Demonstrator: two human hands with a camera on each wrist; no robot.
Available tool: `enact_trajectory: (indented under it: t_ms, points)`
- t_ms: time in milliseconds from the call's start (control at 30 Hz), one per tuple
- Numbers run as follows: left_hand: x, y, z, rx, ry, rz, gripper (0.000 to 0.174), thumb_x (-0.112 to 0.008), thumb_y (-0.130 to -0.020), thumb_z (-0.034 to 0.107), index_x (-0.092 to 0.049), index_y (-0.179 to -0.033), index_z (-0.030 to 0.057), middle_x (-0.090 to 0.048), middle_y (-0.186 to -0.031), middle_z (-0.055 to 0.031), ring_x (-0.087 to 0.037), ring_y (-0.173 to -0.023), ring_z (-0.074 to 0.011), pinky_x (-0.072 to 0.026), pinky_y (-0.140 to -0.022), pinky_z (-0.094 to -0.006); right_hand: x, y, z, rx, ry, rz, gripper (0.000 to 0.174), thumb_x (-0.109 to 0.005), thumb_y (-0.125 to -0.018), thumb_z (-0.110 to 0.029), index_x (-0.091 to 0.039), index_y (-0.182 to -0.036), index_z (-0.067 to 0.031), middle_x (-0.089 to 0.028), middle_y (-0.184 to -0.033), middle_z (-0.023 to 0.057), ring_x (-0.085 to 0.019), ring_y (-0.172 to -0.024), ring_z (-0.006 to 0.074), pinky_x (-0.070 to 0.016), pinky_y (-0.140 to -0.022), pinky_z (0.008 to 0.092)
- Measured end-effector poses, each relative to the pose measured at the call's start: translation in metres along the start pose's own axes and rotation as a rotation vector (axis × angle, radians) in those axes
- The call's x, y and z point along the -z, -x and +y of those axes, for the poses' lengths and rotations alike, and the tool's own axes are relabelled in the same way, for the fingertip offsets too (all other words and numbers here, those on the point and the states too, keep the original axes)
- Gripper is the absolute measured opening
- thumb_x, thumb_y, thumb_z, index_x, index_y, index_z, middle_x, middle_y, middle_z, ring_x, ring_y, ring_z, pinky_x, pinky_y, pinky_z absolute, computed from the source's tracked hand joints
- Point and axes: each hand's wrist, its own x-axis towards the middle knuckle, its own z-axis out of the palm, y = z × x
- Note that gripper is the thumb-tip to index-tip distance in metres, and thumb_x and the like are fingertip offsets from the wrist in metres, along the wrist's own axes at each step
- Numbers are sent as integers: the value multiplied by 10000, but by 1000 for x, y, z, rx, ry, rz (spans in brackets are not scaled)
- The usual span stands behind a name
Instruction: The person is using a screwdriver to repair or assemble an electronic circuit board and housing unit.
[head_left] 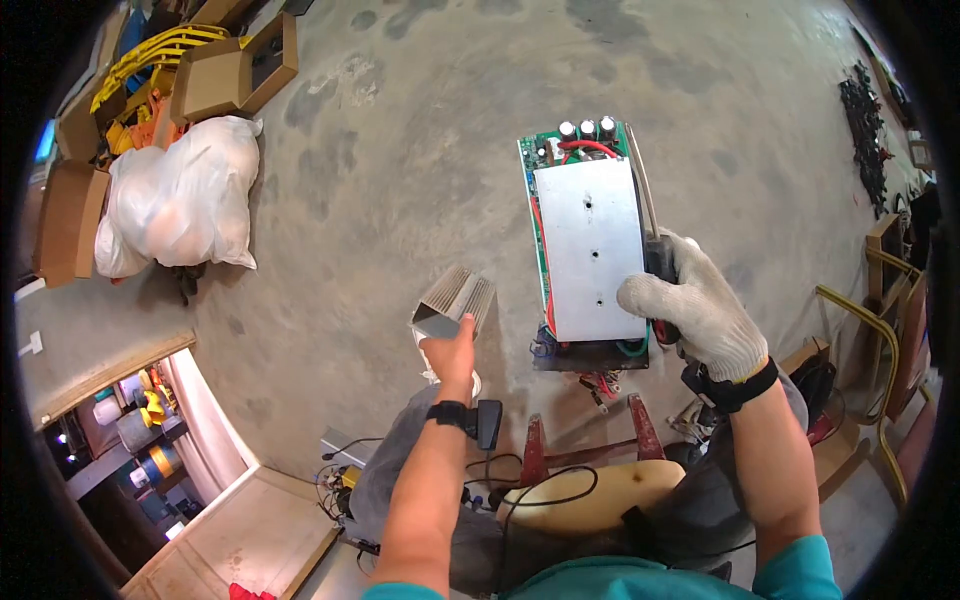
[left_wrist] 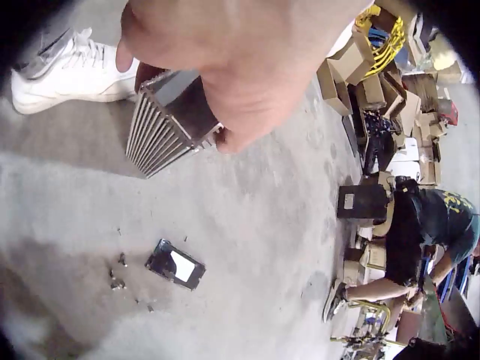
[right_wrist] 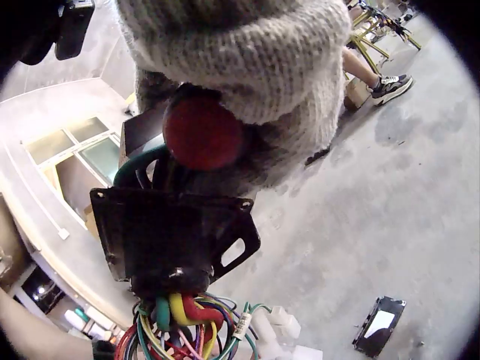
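Note:
My bare left hand (head_left: 453, 355) grips a hollow, finned aluminium housing (head_left: 468, 296), its open end facing me. In the gloved right hand (head_left: 715, 315) I hold a circuit board (head_left: 533, 172) with a flat aluminium plate (head_left: 590, 240) over it, thumb across the plate. The same hand holds a screwdriver (head_left: 660, 262) with a black-and-red handle along the board's side; its red butt shows in the right wrist view. A black end plate (right_wrist: 172, 232) with bundled coloured wires (right_wrist: 180, 322) sits at the board's near end. The housing and board are apart.
On the floor lie a black rectangular cover (left_wrist: 176, 265) and several screws (left_wrist: 118, 282). A wooden stool (head_left: 590, 490) stands between my legs. White bags (head_left: 185, 195) and cardboard boxes (head_left: 235, 75) are at the left. Another person (left_wrist: 427, 232) bends over things nearby.

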Motion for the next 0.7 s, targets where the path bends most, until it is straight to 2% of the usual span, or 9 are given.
enact_trajectory:
  t_ms: [67,200,300,433,500,533,600,633,700]
  points:
    - [-12,6,10,113,-98,186,946,-896,-792,341,-382,-1378,-195,-592,-1332,-340,-633,-1230,-384,-498,-1054,-413,3,5,-1,-30,16,-29,614,-788,-779,-353,-660,-1189,86,-702,-986,87,-609,-856,131,-513,-805,280]
    - [-11,-15,31,129,-29,194,1018,-896,-794,362,-322,-1401,-221,-537,-1398,-368,-597,-1293,-405,-484,-1085,-415,6,9,1,15,-29,18,595,-782,-799,-367,-664,-1173,80,-695,-960,74,-600,-820,120,-513,-770,269]
    - [-4,-43,25,200,47,51,1109,-894,-794,415,-258,-1436,-226,-510,-1443,-353,-558,-1345,-397,-440,-1137,-409,12,10,4,34,-56,33,591,-784,-803,-380,-668,-1160,76,-681,-912,55,-580,-750,93,-502,-688,249]
    - [-11,-50,6,202,15,118,1154,-890,-792,452,-240,-1451,-238,-511,-1457,-330,-558,-1343,-383,-427,-1149,-403,12,13,-2,25,-108,61,573,-791,-789,-363,-679,-1139,76,-654,-813,25,-530,-625,61,-461,-554,231]
    - [-5,-60,-10,252,44,20,1251,-855,-801,572,-213,-1471,-266,-513,-1467,-314,-560,-1338,-367,-420,-1153,-381,13,14,-7,36,-112,68,568,-793,-783,-358,-682,-1128,80,-643,-787,16,-523,-607,62,-458,-540,236]
    - [6,-64,-11,251,51,20,1251,-855,-801,572,-213,-1471,-266,-513,-1467,-314,-560,-1338,-367,-420,-1153,-381,15,13,-10,46,-114,74,564,-794,-777,-352,-685,-1117,85,-633,-761,8,-517,-589,62,-455,-527,240]
    - [44,-78,-9,159,123,22,1087,-744,-850,713,-440,-1496,-105,-594,-1407,-265,-649,-1176,-306,-504,-999,-456,15,13,-12,29,-135,76,571,-792,-777,-350,-679,-1127,88,-637,-778,18,-542,-626,74,-468,-555,241]
    - [66,-83,-2,158,121,22,1087,-744,-850,713,-440,-1496,-105,-594,-1407,-265,-649,-1176,-306,-504,-999,-456,7,13,-2,13,-159,79,579,-789,-777,-347,-672,-1137,91,-641,-794,28,-566,-662,85,-481,-583,241]
    - [102,-77,44,361,-105,-127,1353,-566,-807,915,-224,-1589,-135,-491,-1488,-353,-623,-1248,-400,-475,-1059,-527,6,12,-4,5,-174,70,595,-786,-779,-342,-658,-1156,101,-625,-864,53,-581,-716,104,-494,-619,246]
